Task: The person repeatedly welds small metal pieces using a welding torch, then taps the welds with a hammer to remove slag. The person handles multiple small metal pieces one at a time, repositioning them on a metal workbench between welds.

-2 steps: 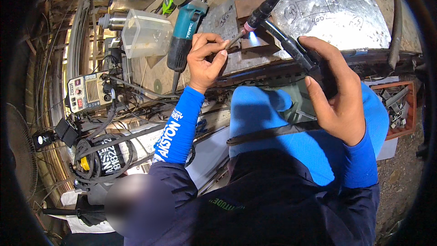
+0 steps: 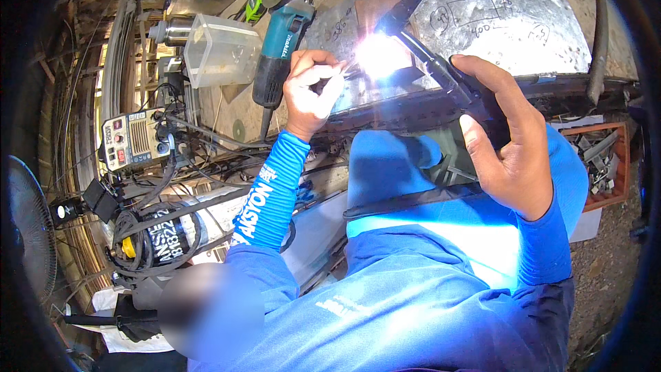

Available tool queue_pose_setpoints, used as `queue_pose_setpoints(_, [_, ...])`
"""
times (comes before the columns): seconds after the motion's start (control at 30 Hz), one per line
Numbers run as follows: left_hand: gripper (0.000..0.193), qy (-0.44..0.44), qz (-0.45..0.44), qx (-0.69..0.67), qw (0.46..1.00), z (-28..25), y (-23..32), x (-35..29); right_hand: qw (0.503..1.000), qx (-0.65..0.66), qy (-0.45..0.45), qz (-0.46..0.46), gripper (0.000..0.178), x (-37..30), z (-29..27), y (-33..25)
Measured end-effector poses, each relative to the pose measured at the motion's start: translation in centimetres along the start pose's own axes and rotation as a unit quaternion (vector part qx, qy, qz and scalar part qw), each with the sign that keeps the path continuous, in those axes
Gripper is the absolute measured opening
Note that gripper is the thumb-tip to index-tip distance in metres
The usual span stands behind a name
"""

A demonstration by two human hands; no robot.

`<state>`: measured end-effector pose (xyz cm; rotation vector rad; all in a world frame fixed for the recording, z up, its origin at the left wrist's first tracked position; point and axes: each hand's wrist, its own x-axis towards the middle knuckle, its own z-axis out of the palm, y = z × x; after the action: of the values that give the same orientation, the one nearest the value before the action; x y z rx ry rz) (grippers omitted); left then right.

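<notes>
A TIG welding torch (image 2: 428, 60) slants over the bench, its nozzle end beside a blinding white arc (image 2: 382, 55). My right hand (image 2: 513, 141) holds the torch's handle between index finger and thumb; the other fingers are hidden. Thumb and forefinger of my left hand (image 2: 313, 93) pinch a thin grey rod (image 2: 351, 69), which points at the arc. Glare hides the rod's far tip and the spot being welded. Around the glow, parts of a small brownish metal piece (image 2: 375, 5) show on the metal sheet.
Left of the work lie a teal angle grinder (image 2: 281, 40), a clear plastic container (image 2: 224, 52) and a green tape measure (image 2: 255, 8). Further left stand a welding machine (image 2: 136, 139), a gas cylinder (image 2: 169, 234) and a fan (image 2: 31, 234). A scrap box (image 2: 623, 165) sits at right.
The small glow at the nozzle has flared into a large white arc, brightly lighting my clothes and left hand. Both hands stay nearly in place.
</notes>
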<state>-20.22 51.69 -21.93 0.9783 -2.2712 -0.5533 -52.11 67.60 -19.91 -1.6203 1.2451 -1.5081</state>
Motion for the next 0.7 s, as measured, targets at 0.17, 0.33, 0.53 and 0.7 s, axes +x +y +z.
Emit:
queue_pose_setpoints(0.17, [0.018, 0.004, 0.036, -0.001, 0.999, -0.13, -0.62, 0.18, 0.999, 0.027, 0.023, 0.013, 0.055, 0.06, 0.31, 0.02])
queue_pose_setpoints(0.33, [0.020, 0.001, 0.033, 0.003, 0.999, -0.10, -0.54, 0.45, 0.998, 0.036, 0.050, 0.005, 0.055, 0.35, 0.16, 0.24])
queue_pose_setpoints(0.53, [0.020, -0.001, 0.031, -0.003, 1.000, -0.13, -0.61, 0.37, 0.998, 0.034, 0.049, 0.014, 0.056, 0.32, 0.14, 0.48])
queue_pose_setpoints(0.7, [0.019, 0.000, 0.032, -0.005, 0.999, -0.11, -0.46, 0.44, 0.999, 0.022, 0.044, 0.010, 0.056, 0.37, 0.16, 0.52])
